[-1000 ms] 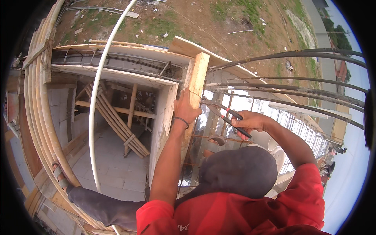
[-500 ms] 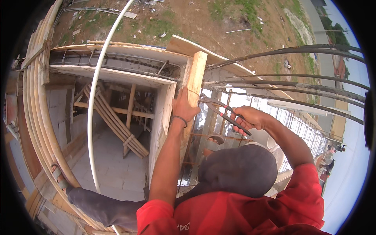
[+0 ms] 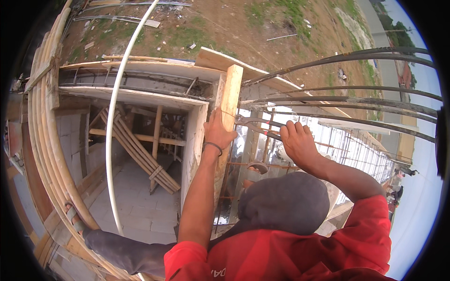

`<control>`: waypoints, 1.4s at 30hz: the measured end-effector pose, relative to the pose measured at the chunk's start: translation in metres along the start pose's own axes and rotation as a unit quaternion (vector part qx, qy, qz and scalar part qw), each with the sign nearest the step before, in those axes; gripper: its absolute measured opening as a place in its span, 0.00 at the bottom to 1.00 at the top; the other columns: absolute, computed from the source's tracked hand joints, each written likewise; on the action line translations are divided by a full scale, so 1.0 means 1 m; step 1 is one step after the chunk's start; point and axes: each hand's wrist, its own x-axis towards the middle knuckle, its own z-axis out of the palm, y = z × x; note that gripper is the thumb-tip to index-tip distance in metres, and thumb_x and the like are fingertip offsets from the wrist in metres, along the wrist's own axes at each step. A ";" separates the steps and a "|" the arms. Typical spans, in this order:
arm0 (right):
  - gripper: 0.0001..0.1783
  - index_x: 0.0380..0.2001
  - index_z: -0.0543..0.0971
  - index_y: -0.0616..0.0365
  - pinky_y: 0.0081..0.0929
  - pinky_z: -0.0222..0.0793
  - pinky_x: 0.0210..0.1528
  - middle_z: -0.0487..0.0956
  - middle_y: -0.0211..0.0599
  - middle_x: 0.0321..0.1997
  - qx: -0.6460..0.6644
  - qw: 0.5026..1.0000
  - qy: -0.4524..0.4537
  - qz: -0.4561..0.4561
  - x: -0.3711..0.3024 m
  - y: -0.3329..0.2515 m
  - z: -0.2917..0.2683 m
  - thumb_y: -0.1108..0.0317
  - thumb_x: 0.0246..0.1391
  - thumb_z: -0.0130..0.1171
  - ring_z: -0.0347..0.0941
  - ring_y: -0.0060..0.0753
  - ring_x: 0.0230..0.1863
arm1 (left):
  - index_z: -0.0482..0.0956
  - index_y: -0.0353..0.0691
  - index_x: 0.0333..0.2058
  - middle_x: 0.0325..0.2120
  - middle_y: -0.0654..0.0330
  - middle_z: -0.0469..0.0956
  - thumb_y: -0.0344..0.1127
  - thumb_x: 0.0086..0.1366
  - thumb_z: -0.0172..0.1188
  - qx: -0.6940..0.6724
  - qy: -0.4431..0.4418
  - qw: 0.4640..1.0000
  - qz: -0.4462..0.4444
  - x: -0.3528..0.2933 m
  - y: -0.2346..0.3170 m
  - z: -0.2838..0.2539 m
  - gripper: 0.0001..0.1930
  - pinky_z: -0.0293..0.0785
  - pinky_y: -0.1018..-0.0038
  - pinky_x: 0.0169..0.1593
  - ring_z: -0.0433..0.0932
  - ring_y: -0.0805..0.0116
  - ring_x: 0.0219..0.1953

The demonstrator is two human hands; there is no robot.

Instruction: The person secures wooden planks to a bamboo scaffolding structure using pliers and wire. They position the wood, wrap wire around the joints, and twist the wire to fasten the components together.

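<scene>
While our left hand [image 3: 218, 132] is closed around the wooden post [image 3: 231, 93] near the centre of the frame, our right hand [image 3: 300, 144], right of centre, holds the pincers [image 3: 243, 120] by their handles. We see their head just beside the post; whether it touches, we cannot tell. Dark steel bars [image 3: 337, 99] cross the upper right.

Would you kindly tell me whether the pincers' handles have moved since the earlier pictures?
Yes: judged against the wooden post, the pincers' handles have swung toward the top of the picture.
</scene>
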 end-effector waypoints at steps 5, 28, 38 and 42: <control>0.05 0.32 0.71 0.61 0.49 0.59 0.57 0.70 0.47 0.43 -0.017 0.997 0.066 0.029 -0.001 -0.010 0.008 0.73 0.50 0.50 0.67 0.46 0.47 | 0.54 0.35 0.67 0.64 0.40 0.59 0.40 0.39 0.68 0.002 0.011 1.000 0.012 -0.001 -0.002 0.001 0.54 0.59 0.59 0.64 0.65 0.41 0.59; 0.13 0.32 0.76 0.67 0.31 0.75 0.28 0.78 0.40 0.23 0.397 0.852 -0.321 0.115 0.031 0.023 -0.024 0.64 0.59 0.57 0.78 0.33 0.23 | 0.57 0.34 0.65 0.62 0.40 0.63 0.39 0.37 0.67 -0.012 0.022 1.000 0.006 0.000 -0.003 0.001 0.52 0.61 0.62 0.60 0.67 0.45 0.57; 0.14 0.40 0.77 0.63 0.21 0.71 0.29 0.77 0.31 0.29 0.732 0.557 -0.304 0.248 -0.019 -0.041 0.055 0.62 0.64 0.50 0.75 0.22 0.26 | 0.57 0.31 0.65 0.62 0.40 0.62 0.38 0.36 0.68 -0.024 -0.002 1.000 0.001 -0.001 0.001 -0.003 0.53 0.61 0.61 0.61 0.66 0.42 0.57; 0.16 0.39 0.74 0.60 0.19 0.69 0.29 0.76 0.29 0.28 0.765 0.551 -0.233 0.237 -0.028 -0.063 0.063 0.57 0.66 0.50 0.74 0.19 0.27 | 0.57 0.31 0.65 0.62 0.40 0.62 0.39 0.36 0.68 -0.036 -0.007 0.999 -0.004 0.003 -0.003 0.000 0.53 0.62 0.61 0.61 0.66 0.41 0.56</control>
